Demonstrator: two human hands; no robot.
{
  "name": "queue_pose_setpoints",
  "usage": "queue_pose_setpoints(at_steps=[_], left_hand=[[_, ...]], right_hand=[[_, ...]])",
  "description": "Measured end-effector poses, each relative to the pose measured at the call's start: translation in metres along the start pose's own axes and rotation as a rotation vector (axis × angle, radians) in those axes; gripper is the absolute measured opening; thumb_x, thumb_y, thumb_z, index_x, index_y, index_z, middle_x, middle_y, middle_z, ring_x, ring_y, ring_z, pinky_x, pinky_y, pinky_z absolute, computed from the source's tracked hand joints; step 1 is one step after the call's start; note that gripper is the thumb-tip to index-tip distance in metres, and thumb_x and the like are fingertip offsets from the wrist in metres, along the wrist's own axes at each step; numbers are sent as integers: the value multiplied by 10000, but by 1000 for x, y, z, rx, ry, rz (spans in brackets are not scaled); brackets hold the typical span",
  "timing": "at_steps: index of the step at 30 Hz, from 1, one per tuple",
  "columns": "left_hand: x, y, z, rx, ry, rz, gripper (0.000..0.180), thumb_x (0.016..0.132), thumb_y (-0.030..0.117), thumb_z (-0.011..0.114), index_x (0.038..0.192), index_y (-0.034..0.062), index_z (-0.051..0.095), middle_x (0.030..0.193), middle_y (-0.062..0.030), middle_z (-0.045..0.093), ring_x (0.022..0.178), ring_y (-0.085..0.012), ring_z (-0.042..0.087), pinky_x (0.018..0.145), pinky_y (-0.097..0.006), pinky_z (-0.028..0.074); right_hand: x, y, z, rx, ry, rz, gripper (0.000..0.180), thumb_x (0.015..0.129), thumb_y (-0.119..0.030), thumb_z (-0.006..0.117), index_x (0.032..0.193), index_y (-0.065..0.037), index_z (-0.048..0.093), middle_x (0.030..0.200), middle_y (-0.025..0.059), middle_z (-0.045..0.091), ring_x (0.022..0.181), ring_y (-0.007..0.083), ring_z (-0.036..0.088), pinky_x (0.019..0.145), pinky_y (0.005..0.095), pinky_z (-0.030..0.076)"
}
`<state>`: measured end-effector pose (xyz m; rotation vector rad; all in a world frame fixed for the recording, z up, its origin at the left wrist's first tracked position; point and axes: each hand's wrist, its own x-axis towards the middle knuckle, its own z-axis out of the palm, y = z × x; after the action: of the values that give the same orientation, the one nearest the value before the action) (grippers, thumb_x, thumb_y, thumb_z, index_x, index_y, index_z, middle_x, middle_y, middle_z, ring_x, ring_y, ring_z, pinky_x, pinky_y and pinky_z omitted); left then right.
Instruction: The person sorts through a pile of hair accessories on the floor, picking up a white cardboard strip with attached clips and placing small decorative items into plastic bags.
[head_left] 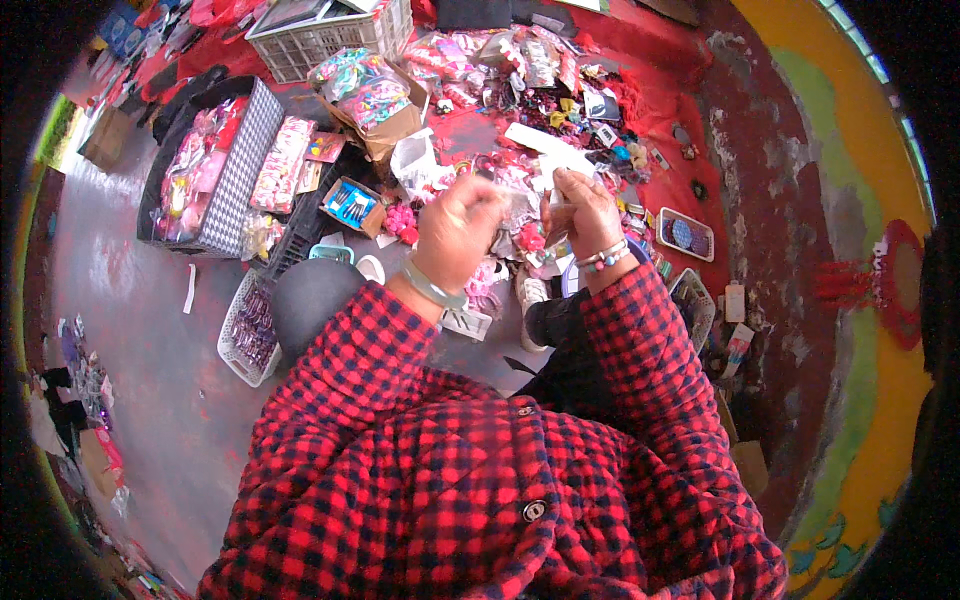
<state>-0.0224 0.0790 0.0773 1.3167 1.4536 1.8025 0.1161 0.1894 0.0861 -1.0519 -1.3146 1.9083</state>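
My left hand (452,240), with a pale bangle at its wrist, is raised in front of me over a pile of small goods. Its fingers are curled together and their tips are blurred; whatever they pinch is too smeared to name. Close to its right, my right hand (592,215), wearing a beaded bracelet, has thumb and fingers closed on a thin white slip (548,182). A gap separates the two hands. Below them lie pink and red hair ornaments (530,238) and pieces of clear wrapping. Part of the pile is hidden behind my hands.
To the left stand a checked fabric box (245,160) of packaged goods, a cardboard box (400,130) with colourful bags, and a white basket (235,345) beside a dark round seat (315,300). A crate (300,45) sits at the back. A white tray (686,235) lies right.
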Motion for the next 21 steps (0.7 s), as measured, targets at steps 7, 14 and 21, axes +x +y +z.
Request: queue_pose_setpoints(at_steps=[7, 14, 21], left_hand=[[13, -1, -12, -416, -24, -331, 134, 808, 51, 438, 940, 38, 421, 805, -91, 560, 510, -95, 538, 395, -179, 399], [10, -2, -5, -347, -183, -388, 168, 786, 64, 582, 944, 52, 523, 794, -2, 548, 630, -43, 502, 477, -167, 399], [9, -11, -5, -148, -99, -260, 67, 753, 41, 618, 808, 44, 581, 752, -13, 555, 649, -95, 519, 540, -247, 418]], right_hand=[[-6, 4, 8, -400, -212, -225, 267, 909, -242, 447, 831, -13, 561, 643, 6, 550, 586, 78, 519, 549, 209, 415], [-6, 14, 8, -561, -305, -346, 283, 892, -256, 461, 853, 5, 563, 676, 70, 585, 580, 145, 554, 542, 298, 452], [-8, 5, 3, -229, -375, 28, 430, 859, -414, 433, 867, -15, 596, 673, 65, 598, 505, 125, 513, 464, 234, 405]])
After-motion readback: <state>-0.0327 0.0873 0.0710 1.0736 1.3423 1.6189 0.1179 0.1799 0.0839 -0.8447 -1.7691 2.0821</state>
